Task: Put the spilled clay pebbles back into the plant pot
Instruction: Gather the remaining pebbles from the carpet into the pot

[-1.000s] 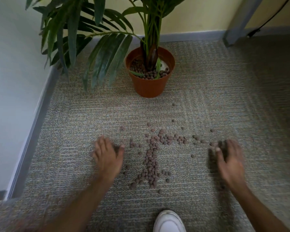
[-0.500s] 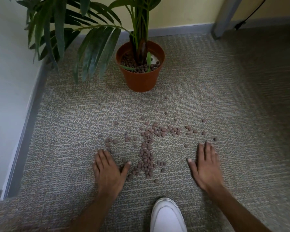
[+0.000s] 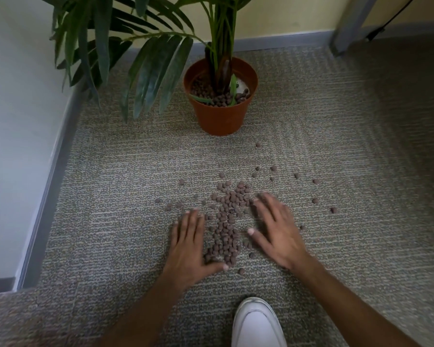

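Brown clay pebbles lie in a narrow heap on the grey carpet, with several loose ones scattered to the right and left. An orange plant pot stands behind them, holding a green palm and more pebbles. My left hand lies flat on the carpet against the heap's left side, fingers together, thumb curled under the heap's near end. My right hand lies flat, slightly blurred, against the heap's right side. Neither hand holds anything.
A white wall with a grey skirting board runs along the left; a yellow wall is behind the pot. Palm leaves hang over the carpet left of the pot. My white shoe is at the bottom. A grey post stands at the back right.
Both hands have slid inward across the carpet, pushing the scattered pebbles into a tighter heap between them. The view has shifted a little.
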